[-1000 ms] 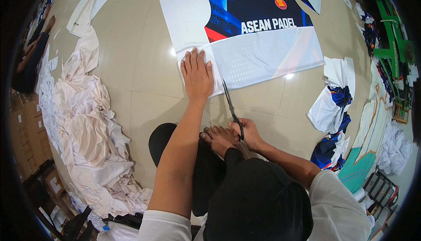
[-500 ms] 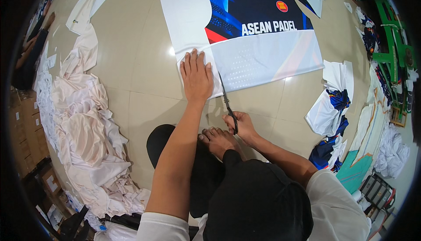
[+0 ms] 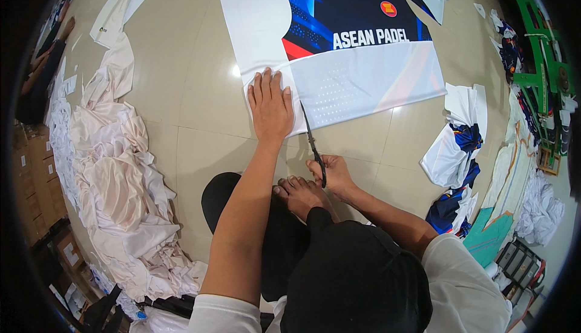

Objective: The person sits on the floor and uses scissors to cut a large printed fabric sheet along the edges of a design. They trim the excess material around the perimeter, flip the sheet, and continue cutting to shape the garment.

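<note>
A printed fabric panel (image 3: 345, 15) in navy, blue and red with a white margin lies on the tiled floor. Its near part is folded over, showing the pale reverse side (image 3: 375, 79). My left hand (image 3: 270, 106) rests flat on the white margin, fingers stretched out over the cloth. In my right hand (image 3: 333, 174) are dark scissors (image 3: 312, 141), gripped by the handles. Their blades point away from me and reach into the cloth from its near edge, just right of my left hand. How far the blades are parted cannot be made out.
A long heap of cream fabric (image 3: 115, 181) lies to the left. Bunched white and navy pieces (image 3: 463, 133) sit at the right, near a green metal frame (image 3: 538, 79). Cartons (image 3: 39, 175) stand at the far left, below another person's arm (image 3: 45, 72). My bare foot (image 3: 302, 197) is beside the scissors.
Almost nothing differs. The scissors and my right hand have shifted very slightly; my left hand stays pressed on the cloth.
</note>
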